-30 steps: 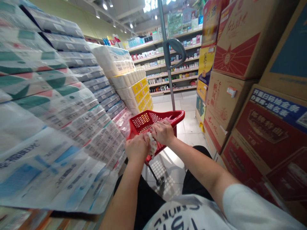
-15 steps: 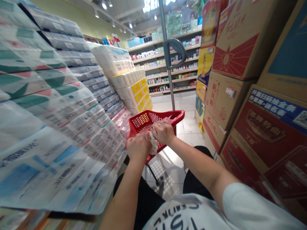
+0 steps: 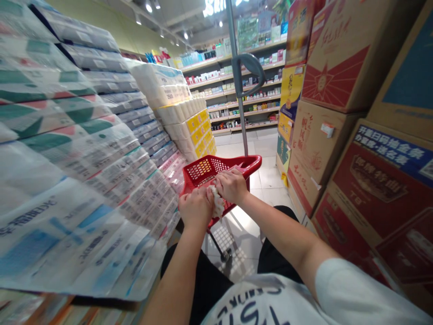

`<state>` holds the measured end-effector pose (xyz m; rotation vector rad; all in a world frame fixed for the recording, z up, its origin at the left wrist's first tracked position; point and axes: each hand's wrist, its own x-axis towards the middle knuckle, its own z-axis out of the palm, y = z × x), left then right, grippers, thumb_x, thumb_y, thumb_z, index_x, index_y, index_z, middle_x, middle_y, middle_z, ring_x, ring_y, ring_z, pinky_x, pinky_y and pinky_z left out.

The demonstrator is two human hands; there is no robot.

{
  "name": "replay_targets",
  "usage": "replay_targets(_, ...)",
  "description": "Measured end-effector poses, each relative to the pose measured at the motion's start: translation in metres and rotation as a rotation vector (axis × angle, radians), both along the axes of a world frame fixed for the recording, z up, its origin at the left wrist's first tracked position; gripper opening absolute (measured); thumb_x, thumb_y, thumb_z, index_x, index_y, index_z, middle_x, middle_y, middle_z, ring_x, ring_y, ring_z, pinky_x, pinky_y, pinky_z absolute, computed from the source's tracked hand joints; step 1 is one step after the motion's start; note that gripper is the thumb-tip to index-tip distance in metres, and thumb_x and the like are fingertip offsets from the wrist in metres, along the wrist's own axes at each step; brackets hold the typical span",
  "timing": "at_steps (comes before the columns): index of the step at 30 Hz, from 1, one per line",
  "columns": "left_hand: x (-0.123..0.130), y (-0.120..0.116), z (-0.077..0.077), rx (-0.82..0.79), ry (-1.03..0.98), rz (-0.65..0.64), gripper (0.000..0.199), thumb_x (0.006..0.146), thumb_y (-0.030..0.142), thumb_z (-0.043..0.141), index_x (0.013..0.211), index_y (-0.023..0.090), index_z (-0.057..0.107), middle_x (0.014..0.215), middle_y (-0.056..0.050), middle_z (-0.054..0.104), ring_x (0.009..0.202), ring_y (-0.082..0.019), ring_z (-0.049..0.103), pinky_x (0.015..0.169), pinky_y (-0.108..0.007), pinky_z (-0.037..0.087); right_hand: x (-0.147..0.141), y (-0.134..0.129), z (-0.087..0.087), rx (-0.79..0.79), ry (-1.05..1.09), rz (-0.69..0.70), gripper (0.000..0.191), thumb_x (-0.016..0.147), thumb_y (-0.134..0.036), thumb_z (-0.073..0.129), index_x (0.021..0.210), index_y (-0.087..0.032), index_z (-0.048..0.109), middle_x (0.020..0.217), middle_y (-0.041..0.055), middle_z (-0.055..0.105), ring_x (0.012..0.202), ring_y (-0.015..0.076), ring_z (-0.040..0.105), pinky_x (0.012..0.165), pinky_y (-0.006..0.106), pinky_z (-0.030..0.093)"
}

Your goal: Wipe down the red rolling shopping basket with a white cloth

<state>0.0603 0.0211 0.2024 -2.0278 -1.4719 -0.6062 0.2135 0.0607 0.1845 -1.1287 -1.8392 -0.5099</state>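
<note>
Two hands: meet over the near rim of a red basket [image 3: 203,170], a crumpled white cloth [image 3: 217,204] pinched between them.
Left hand [image 3: 194,208]: fingers curled shut on the cloth's left side.
Right hand [image 3: 232,185]: closed on the cloth's upper right, knuckles up.
Basket: on wheels, grey handle pole [image 3: 241,90] rising from its far end.
Left side: stacked tissue packs [image 3: 84,158], just beside the basket.
Right side: cardboard boxes [image 3: 338,135] piled high.
Far: stocked shelves [image 3: 243,99] across the aisle.
</note>
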Motion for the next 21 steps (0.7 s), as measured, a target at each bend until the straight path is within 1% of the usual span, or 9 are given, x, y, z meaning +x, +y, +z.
replay_targets(4, -0.002, -0.005, -0.014, 0.127, 0.009, -0.083, 0.033, 0.095, 0.037, 0.038, 0.111, 0.02, 0.061, 0.106, -0.01, 0.066, 0.094, -0.025, 0.057, 0.094, -0.043, 0.031, 0.002, 0.002, 0.0, -0.002, -0.001, -0.002, 0.02, 0.091, -0.02, 0.046, 0.082, -0.019, 0.064, 0.088, 0.0047, 0.072, 0.088, 0.0179, 0.062, 0.087, 0.036, 0.036)
replay_targets(6, -0.003, -0.007, -0.019, 0.162, -0.001, -0.125, 0.033, 0.094, 0.037, 0.04, 0.116, 0.021, 0.059, 0.114, -0.011, 0.064, 0.103, -0.025, 0.055, 0.099, -0.043, 0.029, 0.003, 0.003, 0.0, 0.0, 0.002, -0.005, 0.02, 0.091, -0.021, 0.046, 0.082, -0.019, 0.064, 0.089, 0.0049, 0.072, 0.088, 0.0181, 0.062, 0.087, 0.036, 0.035)
replay_targets(7, -0.003, -0.008, -0.02, 0.158, -0.013, -0.129, 0.033, 0.094, 0.037, 0.04, 0.115, 0.021, 0.059, 0.113, -0.011, 0.064, 0.103, -0.025, 0.055, 0.099, -0.043, 0.029, 0.003, 0.003, -0.001, 0.0, 0.003, -0.007, 0.02, 0.091, -0.021, 0.046, 0.082, -0.019, 0.064, 0.088, 0.0049, 0.072, 0.088, 0.0182, 0.062, 0.087, 0.036, 0.035)
replay_targets(9, -0.002, -0.006, -0.015, 0.11, -0.035, -0.1, 0.033, 0.095, 0.038, 0.038, 0.11, 0.019, 0.061, 0.103, -0.012, 0.066, 0.096, -0.025, 0.057, 0.096, -0.043, 0.03, 0.003, 0.003, -0.001, -0.002, 0.003, -0.007, 0.02, 0.091, -0.021, 0.046, 0.082, -0.019, 0.064, 0.088, 0.0049, 0.072, 0.088, 0.0182, 0.062, 0.087, 0.036, 0.035)
replay_targets(12, 0.0, -0.001, -0.002, -0.017, -0.03, -0.032, 0.039, 0.096, 0.038, 0.031, 0.093, 0.017, 0.064, 0.085, -0.011, 0.066, 0.078, -0.023, 0.058, 0.083, -0.04, 0.035, 0.002, 0.003, -0.002, -0.002, -0.002, -0.002, 0.021, 0.092, -0.021, 0.045, 0.084, -0.018, 0.064, 0.088, 0.005, 0.072, 0.087, 0.0182, 0.062, 0.087, 0.036, 0.035)
replay_targets(14, 0.001, 0.001, 0.003, -0.083, -0.014, -0.001, 0.044, 0.096, 0.038, 0.027, 0.087, 0.016, 0.064, 0.08, -0.01, 0.065, 0.071, -0.023, 0.057, 0.074, -0.038, 0.035, 0.002, 0.003, -0.003, -0.002, -0.004, -0.003, 0.021, 0.092, -0.021, 0.045, 0.085, -0.018, 0.065, 0.089, 0.0053, 0.071, 0.087, 0.0182, 0.062, 0.087, 0.036, 0.036)
replay_targets(16, 0.0, 0.0, 0.002, -0.081, 0.002, -0.003, 0.044, 0.096, 0.038, 0.027, 0.091, 0.017, 0.064, 0.082, -0.01, 0.065, 0.071, -0.023, 0.057, 0.073, -0.037, 0.035, 0.002, 0.003, -0.003, -0.008, -0.005, -0.008, 0.021, 0.092, -0.021, 0.046, 0.085, -0.018, 0.065, 0.089, 0.0056, 0.071, 0.087, 0.0184, 0.062, 0.087, 0.036, 0.036)
replay_targets(19, -0.002, -0.006, -0.007, 0.047, 0.017, -0.057, 0.036, 0.095, 0.038, 0.033, 0.107, 0.019, 0.062, 0.097, -0.011, 0.066, 0.085, -0.024, 0.058, 0.084, -0.039, 0.034, 0.001, 0.003, -0.003, -0.014, -0.005, -0.01, 0.02, 0.092, -0.021, 0.046, 0.086, -0.018, 0.065, 0.09, 0.0053, 0.071, 0.087, 0.0185, 0.062, 0.087, 0.036, 0.036)
replay_targets(21, -0.003, -0.009, -0.01, 0.102, 0.015, -0.062, 0.036, 0.095, 0.039, 0.036, 0.114, 0.02, 0.06, 0.103, -0.011, 0.066, 0.09, -0.024, 0.057, 0.088, -0.04, 0.032, 0.001, 0.003, -0.003, -0.009, -0.004, -0.007, 0.02, 0.092, -0.021, 0.046, 0.086, -0.018, 0.065, 0.09, 0.0053, 0.072, 0.088, 0.0183, 0.062, 0.088, 0.036, 0.036)
